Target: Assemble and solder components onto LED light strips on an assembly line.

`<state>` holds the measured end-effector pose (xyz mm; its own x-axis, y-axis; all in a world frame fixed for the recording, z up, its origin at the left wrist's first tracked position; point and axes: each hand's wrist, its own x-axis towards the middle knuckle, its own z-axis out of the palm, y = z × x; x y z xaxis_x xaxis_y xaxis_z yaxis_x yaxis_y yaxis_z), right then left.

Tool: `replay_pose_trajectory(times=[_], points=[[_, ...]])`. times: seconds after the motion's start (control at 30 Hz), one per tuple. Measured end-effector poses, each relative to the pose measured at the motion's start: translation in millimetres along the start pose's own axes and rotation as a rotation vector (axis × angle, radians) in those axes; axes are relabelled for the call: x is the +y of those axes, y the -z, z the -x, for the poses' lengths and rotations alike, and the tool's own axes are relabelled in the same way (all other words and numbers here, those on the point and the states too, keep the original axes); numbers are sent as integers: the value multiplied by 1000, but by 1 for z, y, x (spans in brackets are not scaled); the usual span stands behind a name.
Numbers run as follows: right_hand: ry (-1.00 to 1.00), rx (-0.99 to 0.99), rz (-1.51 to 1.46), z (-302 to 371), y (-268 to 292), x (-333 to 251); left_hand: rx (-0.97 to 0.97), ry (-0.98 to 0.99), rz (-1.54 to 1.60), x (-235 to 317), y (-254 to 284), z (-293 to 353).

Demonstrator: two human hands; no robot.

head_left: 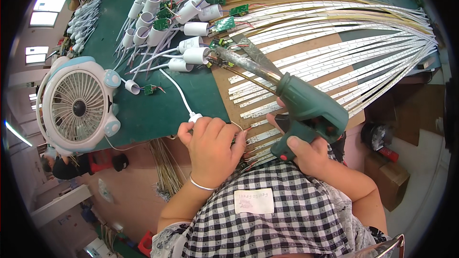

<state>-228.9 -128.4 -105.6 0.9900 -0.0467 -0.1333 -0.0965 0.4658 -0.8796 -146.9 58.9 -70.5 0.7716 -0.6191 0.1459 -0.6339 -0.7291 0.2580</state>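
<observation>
My right hand (310, 156) is wrapped round the grip of a green soldering gun (313, 102). Its metal barrel points up and to the left, over the pile of white parts. My left hand (213, 150) is closed over a white plastic housing (194, 117), which is mostly hidden under the fingers. From that housing a white cable (178, 85) runs up toward the pile. Thin wires show beside the left thumb, close to the ends of long white LED strips (260, 136). The left fingers stay apart from the gun.
White cylindrical housings (196, 29) with cables and green circuit boards (224, 24) are heaped at the far middle. White LED strips (306, 79) fan out rightward over a brown board (282, 57). A white and blue fan (79, 107) stands left, and a cardboard box (387, 181) lower right.
</observation>
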Motion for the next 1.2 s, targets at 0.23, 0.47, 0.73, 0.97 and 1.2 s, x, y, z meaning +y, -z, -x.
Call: replay_pose_trajectory(times=[0.23, 0.47, 0.73, 0.97, 1.2], points=[[3, -9, -6, -1, 0, 0, 57, 37, 56, 2, -6, 1], [7, 4, 7, -1, 1, 1, 92, -20, 107, 3, -11, -1], [-41, 51, -61, 0, -4, -1, 37, -17, 140, 10, -6, -9], [43, 35, -64, -1, -4, 2, 138, -58, 64, 12, -16, -10], [-27, -62, 15, 0, -2, 1, 153, -44, 107, 12, -14, -11]])
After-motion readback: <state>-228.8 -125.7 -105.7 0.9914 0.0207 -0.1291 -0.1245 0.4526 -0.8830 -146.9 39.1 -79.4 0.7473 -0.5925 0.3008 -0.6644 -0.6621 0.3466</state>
